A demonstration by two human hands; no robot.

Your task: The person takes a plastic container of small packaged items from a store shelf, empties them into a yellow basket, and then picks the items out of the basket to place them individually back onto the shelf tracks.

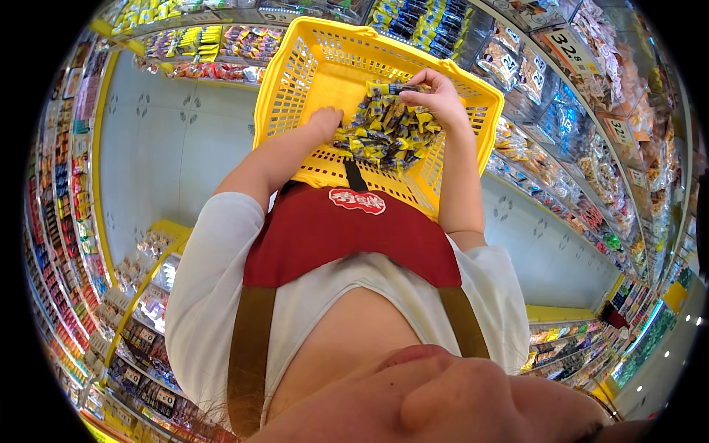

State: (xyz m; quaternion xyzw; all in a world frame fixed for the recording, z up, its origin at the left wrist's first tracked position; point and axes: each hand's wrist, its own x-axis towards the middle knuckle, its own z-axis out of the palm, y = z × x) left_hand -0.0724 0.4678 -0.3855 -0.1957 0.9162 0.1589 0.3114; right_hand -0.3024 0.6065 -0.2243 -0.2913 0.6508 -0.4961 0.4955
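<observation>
A yellow plastic shopping basket is before me, its near rim against my red apron. Inside it, a heap of small snack packets in yellow and dark wrappers fills the right part. Between the thumb and fingers of my right hand is one wrapped snack packet, above the heap's far edge. My left hand reaches into the basket at the heap's left side. Its fingers are curled and partly hidden, so I cannot tell whether they hold anything. A black strap lies at the near side.
Beyond the basket, a shelf bin holds similar yellow and dark packets. Shelves with bagged snacks and price signs curve along the right. More stocked shelves stand at the left. Grey tiled floor shows between them.
</observation>
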